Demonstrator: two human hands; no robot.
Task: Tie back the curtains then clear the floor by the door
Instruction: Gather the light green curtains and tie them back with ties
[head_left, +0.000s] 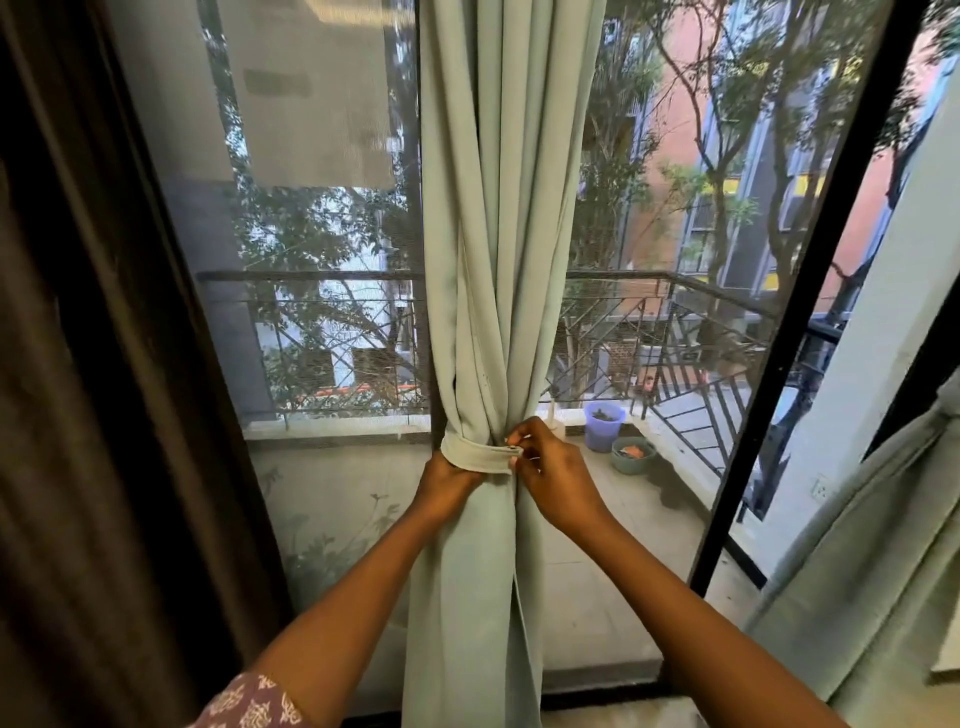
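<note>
The person is on the first step, tying back the pale green curtain (498, 270), which hangs gathered at the middle of the glass door. A matching tieback band (475, 456) already wraps the bunched folds. The left hand (449, 483) grips the curtain just under the band, steadying the bundle, while the right hand (550, 467) pinches the band's free end at its fastener. The next move probably calls for pressing that fastener closed; the floor by the door remains to be cleared.
</note>
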